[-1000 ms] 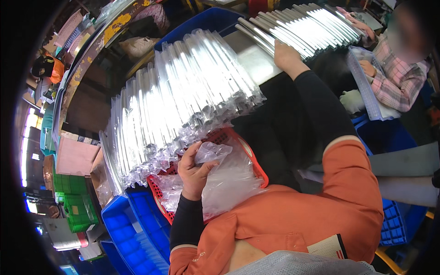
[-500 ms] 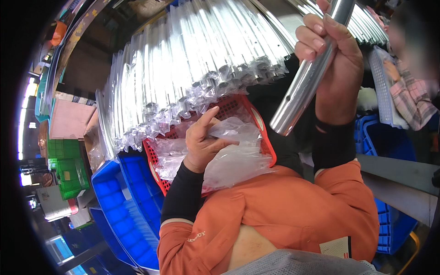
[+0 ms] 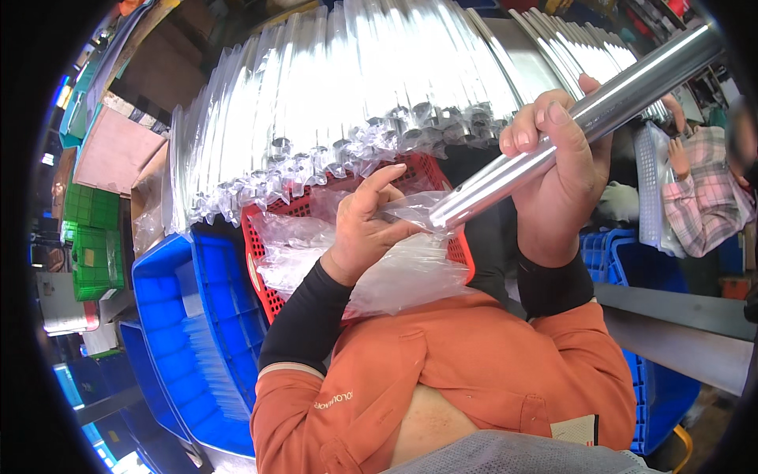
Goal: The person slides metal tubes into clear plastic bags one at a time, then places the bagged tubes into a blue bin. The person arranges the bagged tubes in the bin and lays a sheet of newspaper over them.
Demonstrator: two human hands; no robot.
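Two near hands (image 3: 365, 235), one held tube (image 3: 632, 88), one red basket (image 3: 430, 175), two green crates (image 3: 96, 261), wrapped tubes (image 3: 355, 79) too many to count.

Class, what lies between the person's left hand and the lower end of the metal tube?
In the head view, part of a clear plastic bag spans from the left hand to the lower end of the metal tube.

Metal tube (image 3: 647, 80): polished, silver, cyl., unwrapped outer length; held diag. in mid-air, upr end to R, lwr end to L. Plastic bag (image 3: 414, 207): clear, thin, crumpled; located at tube's lwr end. Insertion vs. surface contact can't be confirmed, film being transparent & partly blurred.
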